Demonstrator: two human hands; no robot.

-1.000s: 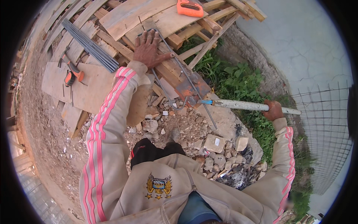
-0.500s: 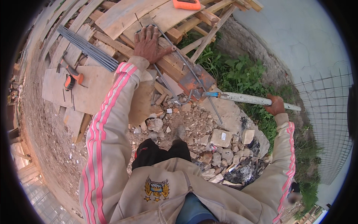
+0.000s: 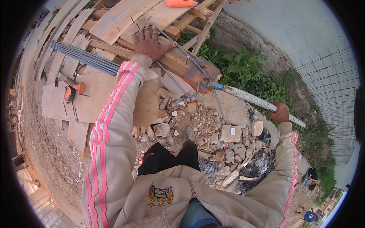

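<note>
My left hand [image 3: 149,43] lies flat with its fingers spread, pressing on a wooden beam [image 3: 173,64] and the thin steel rod along it. The rod [image 3: 172,78] is bent, with a curved hook near a rusty metal plate [image 3: 197,74] at the beam's end. My right hand [image 3: 280,113], out to the right, is wrapped round a long white pipe [image 3: 249,98]. The pipe's blue end [image 3: 216,86] meets the rod beside the plate. Whether the rod goes inside that end is too small to tell.
A hammer [image 3: 72,83], a tape measure [image 3: 69,94] and a bundle of steel rods [image 3: 85,57] lie on boards at left. An orange saw handle [image 3: 179,3] rests at the top. Rubble [image 3: 228,154] covers the ground. Wire mesh [image 3: 327,98] leans on the right wall. Two people are at lower right.
My right hand has swung the pipe's far end toward me, so it slants more. My left hand stays pressed on the beam. The whole view has shifted slightly.
</note>
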